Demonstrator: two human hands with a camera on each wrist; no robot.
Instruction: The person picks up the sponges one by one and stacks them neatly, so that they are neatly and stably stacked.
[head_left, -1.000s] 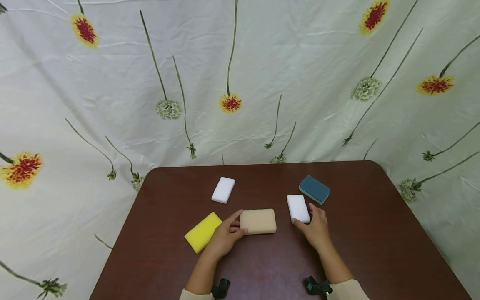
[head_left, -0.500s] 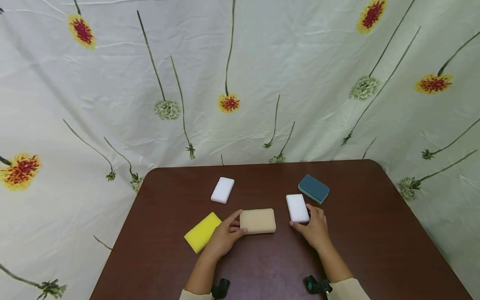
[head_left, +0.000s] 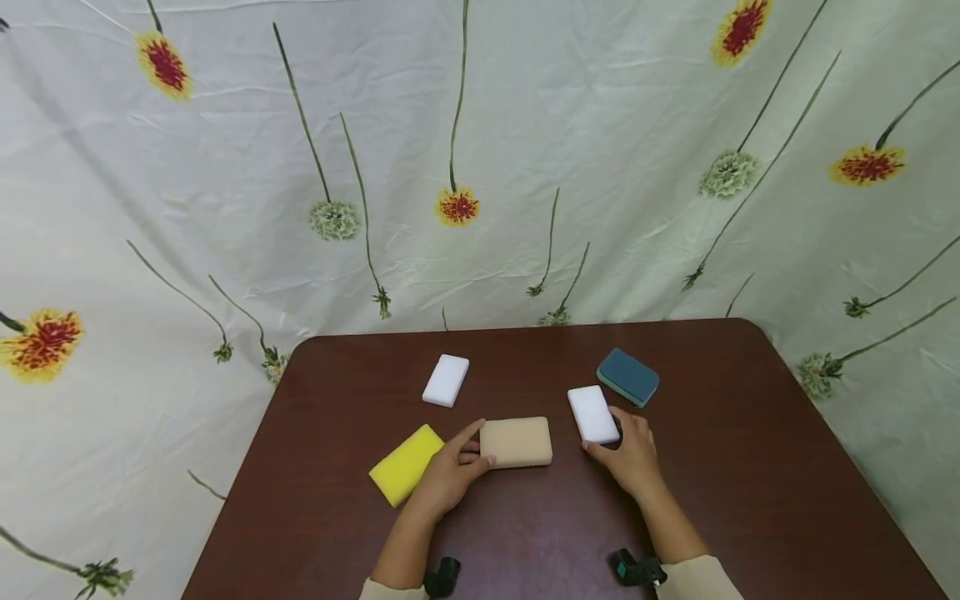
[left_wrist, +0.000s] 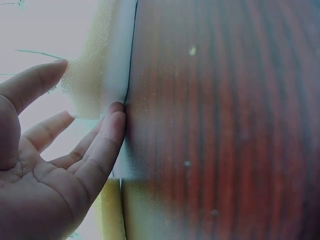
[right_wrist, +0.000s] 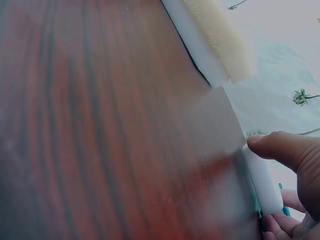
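The left hand [head_left: 448, 473] holds the left end of a beige sponge [head_left: 517, 442], with thumb and forefinger at its two left corners. In the left wrist view, a white layer lies under the beige sponge [left_wrist: 86, 85]. A flat yellow sponge [head_left: 406, 464] lies left of that hand, partly behind the wrist. The right hand [head_left: 633, 454] grips a small white sponge block [head_left: 593, 414] between thumb and fingers. That white block [right_wrist: 262, 182] stands low at the tabletop in the right wrist view, its far side hidden by the fingers.
Another white block [head_left: 446, 381] lies at the back left of the dark brown table [head_left: 525, 542]. A blue sponge [head_left: 628, 377] lies beyond the right hand, close to the held block. A flower-patterned cloth [head_left: 630, 150] hangs behind the table.
The white block in the right hand has turned slightly, its far end swinging left. The left hand and the beige sponge stay in place. The head view has shifted slightly.
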